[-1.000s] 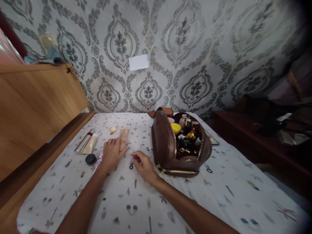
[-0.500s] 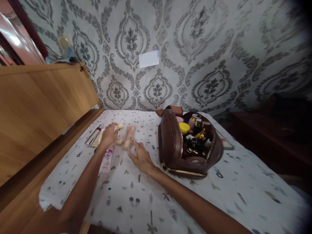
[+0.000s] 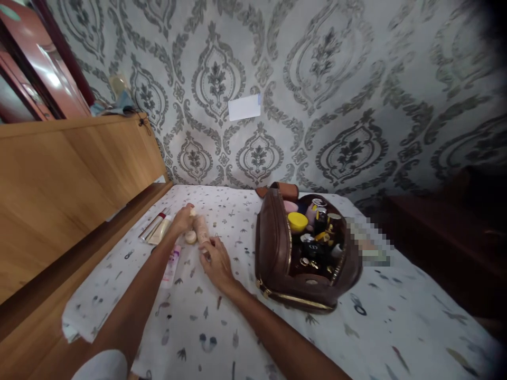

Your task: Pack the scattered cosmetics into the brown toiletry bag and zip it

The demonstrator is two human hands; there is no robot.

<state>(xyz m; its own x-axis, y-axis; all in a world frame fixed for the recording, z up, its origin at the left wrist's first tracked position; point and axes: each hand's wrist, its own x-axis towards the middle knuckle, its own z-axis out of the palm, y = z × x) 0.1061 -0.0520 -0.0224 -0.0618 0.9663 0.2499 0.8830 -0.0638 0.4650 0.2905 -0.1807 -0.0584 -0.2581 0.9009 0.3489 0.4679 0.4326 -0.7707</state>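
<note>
My left hand [image 3: 184, 220] is closed at the fingertips on a small pale yellow object [image 3: 193, 212]; its kind is too small to tell. My right hand [image 3: 216, 259] grips the capped lower end of a peach cosmetic tube [image 3: 202, 228], which lies slanted on the cloth. Between the hands sits a small round cream-coloured jar [image 3: 190, 237]. A white and pink tube with a purple top [image 3: 171, 266] lies partly under my left forearm. Left of that hand, a cream tube [image 3: 160, 230] rests beside a slim silver tube with a red band [image 3: 152, 227].
A brown leather cosmetic bag [image 3: 273, 248] stands unzipped on the right, with a yellow round container [image 3: 297, 222] and several bottles inside. White patterned cloth [image 3: 245, 338] covers the table. A wooden panel [image 3: 79, 179] borders the left, and a papered wall [image 3: 257, 153] the back.
My right hand has moved left and closed on the peach tube, which has shifted slightly left. My left hand's fingers have come onto the pale yellow object. The view has tilted slightly.
</note>
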